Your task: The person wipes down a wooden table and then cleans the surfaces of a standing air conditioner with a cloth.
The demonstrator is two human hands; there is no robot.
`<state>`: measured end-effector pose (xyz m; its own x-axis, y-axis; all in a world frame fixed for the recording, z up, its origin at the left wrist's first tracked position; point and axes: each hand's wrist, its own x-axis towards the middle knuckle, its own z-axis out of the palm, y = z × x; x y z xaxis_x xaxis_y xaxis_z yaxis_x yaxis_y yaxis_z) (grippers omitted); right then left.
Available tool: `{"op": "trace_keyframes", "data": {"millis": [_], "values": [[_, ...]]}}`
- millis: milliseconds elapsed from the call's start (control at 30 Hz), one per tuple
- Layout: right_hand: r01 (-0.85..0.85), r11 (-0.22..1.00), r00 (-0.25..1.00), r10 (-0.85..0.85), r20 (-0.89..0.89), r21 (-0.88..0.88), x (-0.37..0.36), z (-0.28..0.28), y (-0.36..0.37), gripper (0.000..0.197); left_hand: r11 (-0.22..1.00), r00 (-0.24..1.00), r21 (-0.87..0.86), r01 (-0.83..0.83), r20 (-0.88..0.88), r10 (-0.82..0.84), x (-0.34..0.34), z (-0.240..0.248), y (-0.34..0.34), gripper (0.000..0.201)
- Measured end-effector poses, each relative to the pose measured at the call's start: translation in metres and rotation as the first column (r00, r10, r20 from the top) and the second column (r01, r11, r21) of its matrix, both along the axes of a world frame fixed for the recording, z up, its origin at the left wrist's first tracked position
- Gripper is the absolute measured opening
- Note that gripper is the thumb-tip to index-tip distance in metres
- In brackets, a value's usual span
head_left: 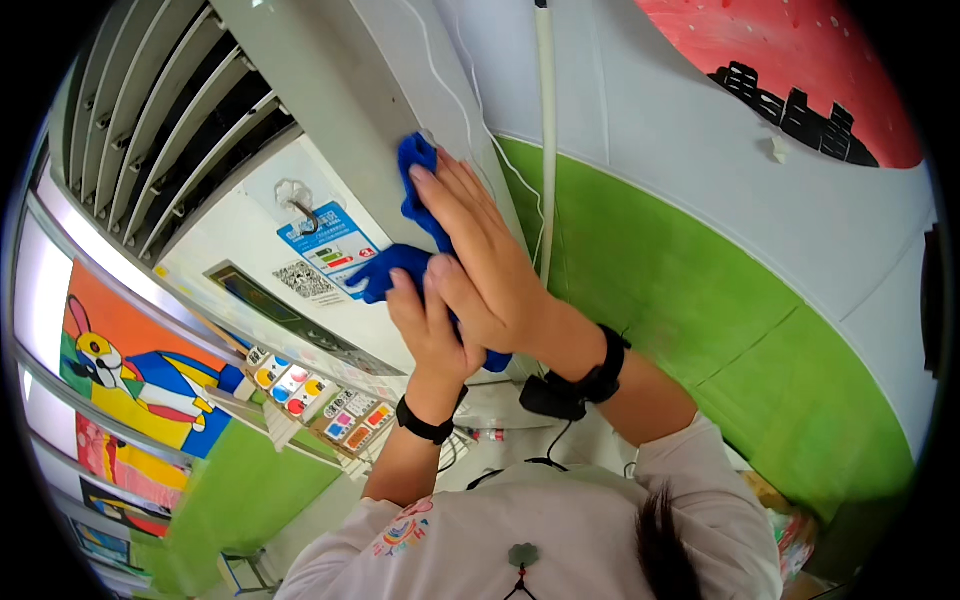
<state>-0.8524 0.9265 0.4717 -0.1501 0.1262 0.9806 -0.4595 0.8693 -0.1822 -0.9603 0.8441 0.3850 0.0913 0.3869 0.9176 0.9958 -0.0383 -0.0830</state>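
A blue cloth (425, 190) lies bunched against the side and front corner of a tall white floor-standing air conditioner (350, 90). My right hand (490, 255) presses it to the side panel, fingers stretched together over the fabric, with the thumb toward the front edge. Just below and left, my left hand (432, 325) pinches the lower part of the same cloth, its fingertips up near the front panel. Part of the cloth is hidden under both hands. A blue and white label (335, 245) and a clear hook (295, 195) are beside the cloth on the front panel.
Slatted louvers (170, 120) fill the unit's upper front, with a dark display strip (270, 305) lower down. A white pipe (547, 150) and thin cables run along the green and white wall (640, 240) at right. Color cards (295, 385) and paintings (140, 370) are at left.
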Motion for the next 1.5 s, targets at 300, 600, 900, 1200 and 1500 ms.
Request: {"op": "trace_keyframes", "data": {"millis": [300, 600, 900, 1200, 1500], "values": [[0.079, 0.995, 0.995, -0.083, 0.063, 0.063, 0.007, 0.037, 0.028, 0.049, 0.992, 0.985, 0.097, 0.074, 0.149, -0.088, 0.029, 0.034, 0.008, 0.066], [0.053, 0.995, 0.997, -0.058, 0.053, 0.085, 0.009, 0.044, 0.022, 0.054, 1.0, 0.989, 0.007, 0.023, 0.146, -0.024, 0.035, -0.036, 0.004, 0.063], [0.105, 0.985, 0.95, -0.059, 0.306, -0.137, 0.018, -0.101, -0.004, 0.063, 0.995, 0.996, -0.053, 0.084, 0.015, -0.083, 0.01, -0.095, -0.008, 0.06], [0.367, 0.905, 0.915, -0.392, 0.091, 0.216, 0.0, 0.016, -0.01, 0.054, 0.985, 0.98, 0.169, -0.034, 0.2, 0.0, -0.007, 0.011, -0.004, 0.069], [0.644, 0.581, 0.6, -0.787, 0.142, 0.499, -0.003, -0.076, -0.026, 0.039, 0.995, 0.997, 0.097, -0.027, 0.074, 0.02, -0.028, -0.074, -0.016, 0.061]]}}
